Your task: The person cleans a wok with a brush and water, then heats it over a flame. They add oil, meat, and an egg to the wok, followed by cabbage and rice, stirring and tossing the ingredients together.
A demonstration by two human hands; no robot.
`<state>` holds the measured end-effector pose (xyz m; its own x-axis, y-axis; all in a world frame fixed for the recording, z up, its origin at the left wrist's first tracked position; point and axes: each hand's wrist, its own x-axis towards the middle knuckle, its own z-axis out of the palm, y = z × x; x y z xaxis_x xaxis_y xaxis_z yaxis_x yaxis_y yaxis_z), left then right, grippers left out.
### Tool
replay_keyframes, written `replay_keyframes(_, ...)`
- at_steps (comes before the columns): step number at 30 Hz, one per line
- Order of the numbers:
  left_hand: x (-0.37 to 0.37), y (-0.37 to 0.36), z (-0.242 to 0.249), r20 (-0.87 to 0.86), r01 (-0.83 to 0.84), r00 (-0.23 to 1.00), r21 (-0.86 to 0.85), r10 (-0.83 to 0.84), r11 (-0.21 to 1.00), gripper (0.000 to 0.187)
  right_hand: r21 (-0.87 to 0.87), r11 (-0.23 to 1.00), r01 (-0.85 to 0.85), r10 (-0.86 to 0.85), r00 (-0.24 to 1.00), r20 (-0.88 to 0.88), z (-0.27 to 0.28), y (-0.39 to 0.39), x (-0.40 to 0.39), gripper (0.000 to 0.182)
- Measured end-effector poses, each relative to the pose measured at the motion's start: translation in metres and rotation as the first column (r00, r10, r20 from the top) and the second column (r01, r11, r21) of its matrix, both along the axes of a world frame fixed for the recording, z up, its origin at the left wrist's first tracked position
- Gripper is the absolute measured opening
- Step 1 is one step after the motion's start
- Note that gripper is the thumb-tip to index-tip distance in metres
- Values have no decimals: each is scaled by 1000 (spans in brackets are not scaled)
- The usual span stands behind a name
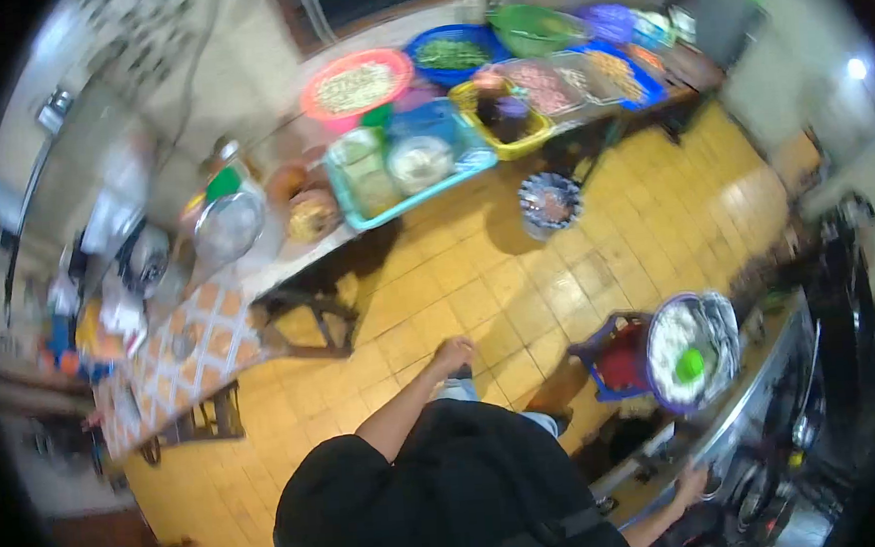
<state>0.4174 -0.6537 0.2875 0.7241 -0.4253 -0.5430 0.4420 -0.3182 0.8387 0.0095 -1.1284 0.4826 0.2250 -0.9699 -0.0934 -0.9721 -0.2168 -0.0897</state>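
Note:
My left hand (453, 355) hangs in front of my body above the yellow tiled floor (410, 320), with no object visible in it. It is small and smeared, so its fingers do not show clearly. Low on the right, my right hand (689, 486) reaches to the metal stove counter (732, 426). Its fingers curl at a small dark object there that I cannot make out. Near that hand, a purple-rimmed basin (654, 366) holds white contents and a bright green item (690, 364). The basin rests on a purple stool (603, 359).
A long table carries a pink basin (309, 101), a turquoise tray (351, 217), a yellow basket (525, 150) and several other food containers. A lined bucket (545, 229) stands on the floor by it. At left is a tile-patterned bench (178, 365); dark cookware (799, 527) crowds the stove.

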Motion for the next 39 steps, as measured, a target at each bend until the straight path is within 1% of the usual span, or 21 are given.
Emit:
replay_keyframes(1,12,34,-1,-36,-176,984,-50,175,983,19,-10,974,-226,226,972,60,-33,-17,41,56)
replay_keyframes(2,35,57,3,-71,-334,942,-98,328,938,19,88,895,-438,409,882,235,-16,1,118,51)
replay_keyframes(3,40,79,16,-69,-382,924,-98,376,919,19,24,854,-520,506,840,196,-27,9,176,49)
replay_keyframes(4,45,106,33,-39,-514,858,-58,513,856,19,-139,721,-679,691,686,227,-20,52,249,49)
replay_keyframes(5,47,128,51,-2,-632,775,-22,632,775,20,131,565,-815,726,566,390,3,85,318,49)
replay_keyframes(6,49,148,62,-9,-660,751,-22,660,751,20,265,509,-819,562,549,618,16,127,370,46)
replay_keyframes(7,47,165,71,-36,-741,672,-60,740,669,19,-110,402,-909,843,321,431,-39,144,417,44)
replay_keyframes(9,40,192,74,-56,-849,523,-128,851,513,13,12,149,-989,860,135,491,19,261,497,43)
replay_keyframes(10,36,198,78,-68,-864,498,-125,864,488,13,-229,-192,-954,893,-266,363,-28,286,538,41)
replay_keyframes(12,33,207,91,-117,-896,392,-275,913,350,13,-93,-248,-964,857,-263,442,9,389,579,41)
replay_keyframes(16,51,223,115,-167,-923,354,-222,920,315,19,-15,-282,-959,892,-267,365,29,526,656,39)
replay_keyframes(17,57,229,121,-118,-876,397,-344,910,338,20,60,-274,-960,938,-254,236,23,549,677,38)
replay_keyframes(19,90,241,111,-97,-896,364,-308,926,320,18,117,-246,-962,966,-234,110,0,578,713,29)
replay_keyframes(20,107,246,109,-84,-906,357,-276,931,322,16,131,-266,-955,961,-252,115,-8,583,727,29)
replay_keyframes(23,152,253,117,-22,-886,428,-205,903,415,26,119,-550,-827,823,-513,244,-30,584,761,16)
replay_keyframes(27,218,266,114,100,-807,552,-186,828,561,62,66,-403,-913,880,-367,301,1,582,774,18)
replay_keyframes(30,244,262,125,142,-812,557,-110,818,573,68,55,-526,-849,843,-512,163,-7,576,777,17)
replay_keyframes(32,255,267,128,195,-806,571,-54,798,590,70,219,-588,-779,806,-585,85,5,579,785,16)
replay_keyframes(36,251,272,108,68,-779,604,-161,794,606,72,53,-598,-800,748,-533,395,-31,563,792,21)
replay_keyframes(38,253,276,106,179,-696,676,-163,715,699,79,226,-544,-808,739,-333,586,-30,564,795,18)
replay_keyframes(39,252,279,107,187,-686,684,-165,705,709,79,218,-534,-817,740,-327,587,-31,563,790,18)
